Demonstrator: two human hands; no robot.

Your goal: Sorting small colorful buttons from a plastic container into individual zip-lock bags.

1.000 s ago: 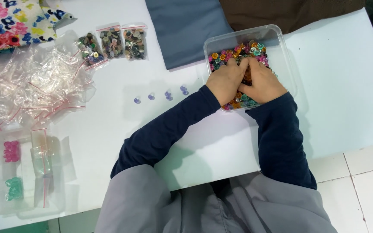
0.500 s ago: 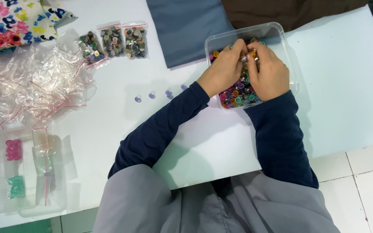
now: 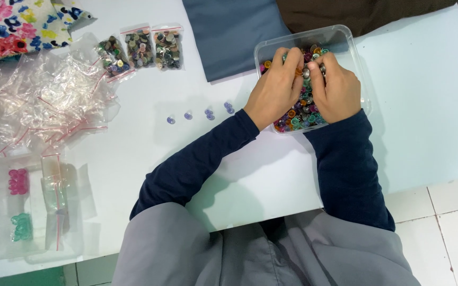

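Head camera, looking straight down at a white table [image 3: 430, 106]. A clear, shallow plastic tub [image 3: 354, 50] with rounded corners sits toward the far right of the table, and it is filled with small round snap buttons [image 3: 304, 114] in many colours: green, orange, pink, purple, silver.

Both hands are inside the tub, on top of the pile. The left hand [image 3: 276, 90] lies over its left half, the right hand [image 3: 336, 91] over its right half, and their curled fingertips meet near the middle. The fingers of each hand are bent inward and pinched close together; they seem to grip one or two small pieces between them, though the pieces are too small to tell for sure. Dark blue sleeves cover both arms.

To the left of the tub, four pale purple buttons [image 3: 209, 114] lie in a row on the bare table (well apart from the hands). Farther left are three small filled bags [image 3: 141, 48] and a heap of empty clear zip bags [image 3: 43, 106].

Compared with half a second ago, the hands have drawn closer together over the middle of the tub; the tub itself has not moved.
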